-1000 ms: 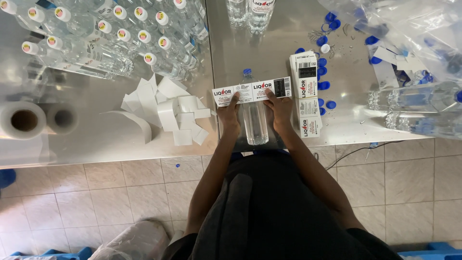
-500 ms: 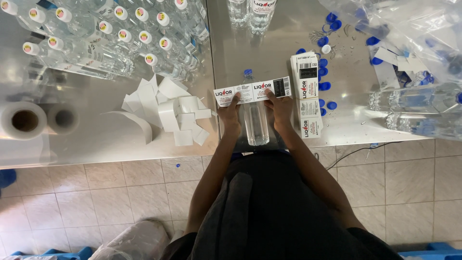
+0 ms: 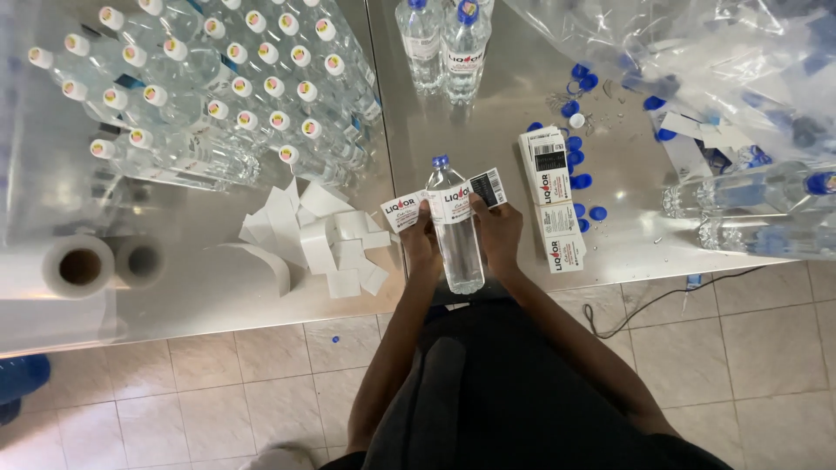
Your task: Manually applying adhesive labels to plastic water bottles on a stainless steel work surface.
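Across clear bottle (image 3: 457, 248), white label (image 3: 444, 202)

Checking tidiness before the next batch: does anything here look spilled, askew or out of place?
Yes. Loose blue caps lie scattered on the steel table beside the label stack, one on the floor, and white backing scraps pile untidily left of the hands.

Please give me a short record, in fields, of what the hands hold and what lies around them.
left hand: grips bottle and label's left end
right hand: grips bottle and label's right end
bottle: clear, blue cap
label: white strip across the bottle
label stack: right of the hands
loose caps: blue, by the stack
table: steel
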